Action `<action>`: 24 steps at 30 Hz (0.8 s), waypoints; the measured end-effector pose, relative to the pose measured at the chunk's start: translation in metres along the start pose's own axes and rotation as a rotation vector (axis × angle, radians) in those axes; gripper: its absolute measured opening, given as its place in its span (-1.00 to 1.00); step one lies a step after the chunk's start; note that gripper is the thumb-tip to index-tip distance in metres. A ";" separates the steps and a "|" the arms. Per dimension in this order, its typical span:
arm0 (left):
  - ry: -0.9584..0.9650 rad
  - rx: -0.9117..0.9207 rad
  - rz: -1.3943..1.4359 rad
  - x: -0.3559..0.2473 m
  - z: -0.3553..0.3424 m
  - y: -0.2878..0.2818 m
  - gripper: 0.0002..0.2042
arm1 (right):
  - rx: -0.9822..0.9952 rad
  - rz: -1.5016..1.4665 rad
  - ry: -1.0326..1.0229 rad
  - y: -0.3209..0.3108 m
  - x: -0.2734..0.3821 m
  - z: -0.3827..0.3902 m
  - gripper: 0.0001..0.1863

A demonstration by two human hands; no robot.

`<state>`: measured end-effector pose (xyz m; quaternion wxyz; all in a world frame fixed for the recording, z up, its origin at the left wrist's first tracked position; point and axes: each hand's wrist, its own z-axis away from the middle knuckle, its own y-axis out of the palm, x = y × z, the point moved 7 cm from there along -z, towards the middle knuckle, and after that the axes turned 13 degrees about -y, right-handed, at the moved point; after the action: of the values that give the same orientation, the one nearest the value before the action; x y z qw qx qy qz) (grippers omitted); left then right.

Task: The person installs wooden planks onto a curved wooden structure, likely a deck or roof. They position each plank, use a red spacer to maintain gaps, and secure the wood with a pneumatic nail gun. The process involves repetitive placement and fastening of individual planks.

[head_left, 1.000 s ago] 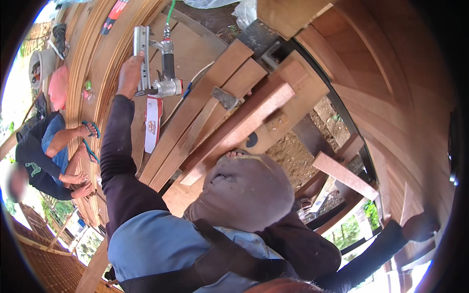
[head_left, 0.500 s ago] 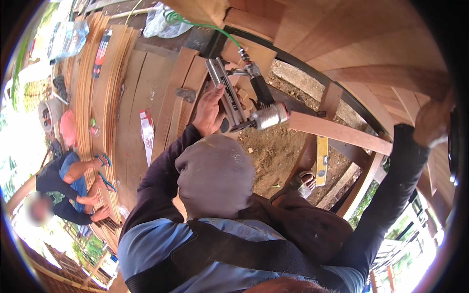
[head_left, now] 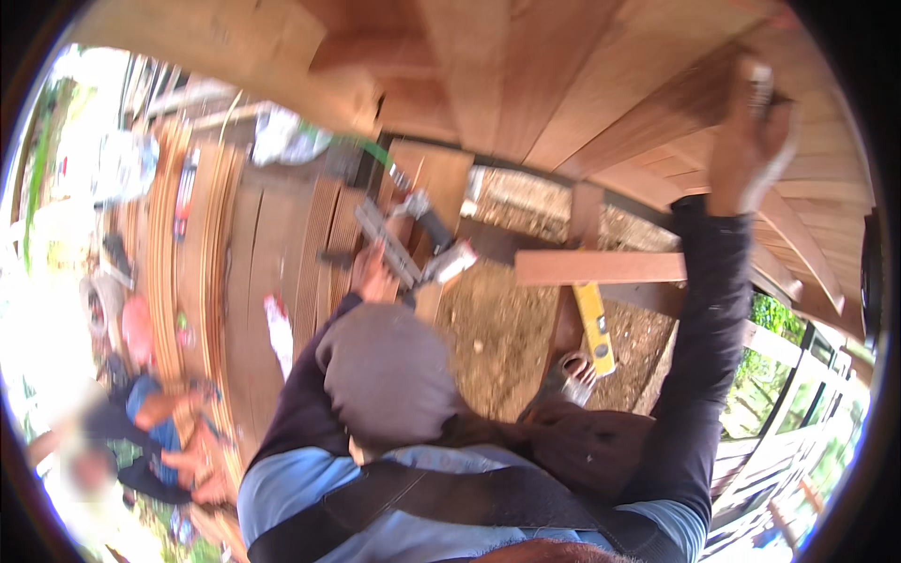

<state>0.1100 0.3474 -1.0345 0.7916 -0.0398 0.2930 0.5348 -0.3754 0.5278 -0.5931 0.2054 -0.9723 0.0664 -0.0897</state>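
Fingers of the left hand curl closed round the grip of a grey nail gun, though motion blur hides each knuckle; tool sits just past the hand, its long magazine slanting up to the left, its pale nose end pointing down to the right toward a loose horizontal plank; a green hose runs away from the tool's upper end toward the top of the view; left arm in a dark sleeve reaches forward from the lower edge, bent little, wrist angled inward. Right hand is raised high at the upper right, fingers bent and pressed against the reddish wall boards; it looks to be gloved or wrapped in something pale, blurred, so whether it grips an edge or only leans flat I cannot tell; right arm stretches nearly straight up from the shoulder, sleeve dark. Yellow spirit level lies on bare soil under the plank, near a sandalled foot; ribbed decking boards lie stacked to the left of the nail gun; another person in blue crouches at the far lower left, well apart.
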 end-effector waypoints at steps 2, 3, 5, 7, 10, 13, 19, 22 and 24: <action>-0.043 -0.030 -0.160 0.008 -0.025 -0.046 -0.55 | -0.183 -0.360 0.261 0.010 0.006 -0.003 -0.67; 0.166 -0.078 -0.509 0.006 -0.039 -0.090 -0.58 | -0.214 -0.465 0.319 0.021 0.011 -0.007 -0.64; 0.323 -0.261 -1.021 -0.023 -0.040 -0.091 -0.63 | -0.188 -0.544 0.324 0.023 0.016 -0.006 -0.58; 0.218 -0.489 -1.347 -0.083 -0.005 -0.027 -0.66 | -0.175 -0.538 0.333 0.009 0.016 -0.008 -0.55; 0.716 -0.415 -1.242 -0.173 0.066 0.082 -0.69 | -0.140 -0.580 0.378 0.010 0.009 -0.005 -0.49; 1.065 -0.121 -1.157 -0.244 0.196 0.276 -0.78 | -0.127 -0.580 0.400 0.011 0.015 -0.009 -0.52; 1.845 -0.336 -1.063 -0.253 0.256 0.434 -0.34 | -0.167 -0.712 0.322 0.014 0.011 -0.011 -0.44; 1.830 -0.496 -0.948 -0.242 0.242 0.440 0.03 | -0.065 -0.664 0.403 0.007 0.012 -0.015 -0.44; 1.855 -0.556 -0.886 -0.248 0.237 0.446 0.18 | -0.114 -0.696 0.384 0.010 0.008 -0.013 -0.41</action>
<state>-0.2415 0.4218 -0.6021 0.3460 -0.7140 0.6086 0.0079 -0.3712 0.5121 -0.5846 0.0921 -0.9121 -0.2247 -0.3302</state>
